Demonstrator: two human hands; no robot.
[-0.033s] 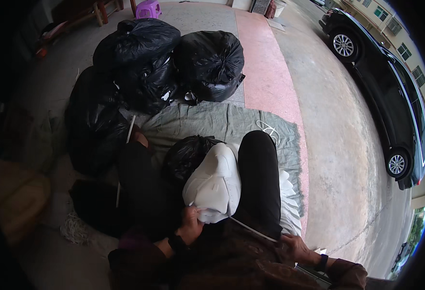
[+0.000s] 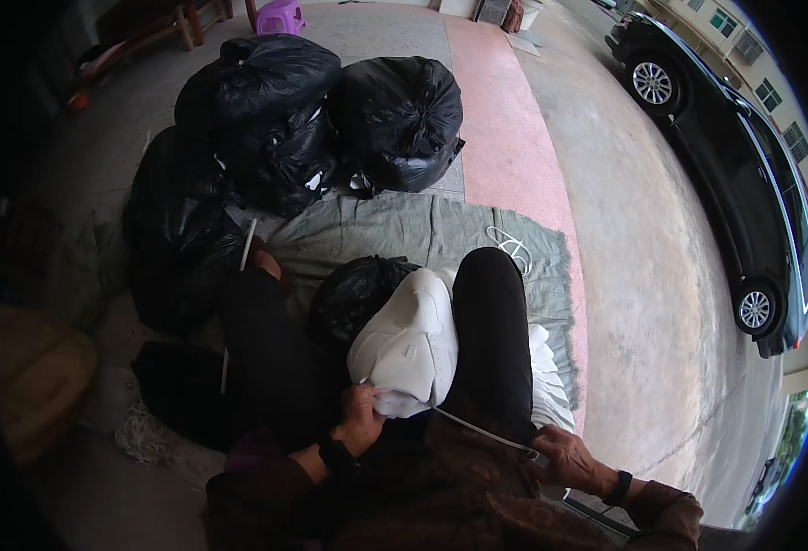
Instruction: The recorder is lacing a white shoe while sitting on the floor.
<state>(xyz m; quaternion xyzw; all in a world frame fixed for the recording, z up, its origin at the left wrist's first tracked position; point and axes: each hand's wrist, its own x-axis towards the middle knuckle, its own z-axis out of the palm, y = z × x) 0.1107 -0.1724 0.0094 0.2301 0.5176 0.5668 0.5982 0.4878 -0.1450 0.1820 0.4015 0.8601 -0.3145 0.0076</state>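
A white shoe upper (image 2: 410,340) rests between my knees. My left hand (image 2: 361,420) pinches its near edge, at the lower left. From the same near edge a thin white shoelace (image 2: 482,435) runs taut to the right, across my dark trousers. Its far end is in my right hand (image 2: 571,462), whose fingers are closed on it beside my right thigh. Just left of the shoe upper sits a small black plastic bag (image 2: 360,296). Several white pieces (image 2: 549,376) lie fanned out past my right leg.
Large stuffed black bags (image 2: 395,124) stand ahead and to the left. A green-grey cloth (image 2: 376,220) covers the ground, with a loose white lace (image 2: 511,246) on it. A bundle of laces (image 2: 142,434) lies at left. Farther off are a purple stool (image 2: 280,16) and a parked black car (image 2: 725,174).
My right hand has shifted slightly up and right, with the lace still stretched from the shoe upper. My left hand has moved up a little.
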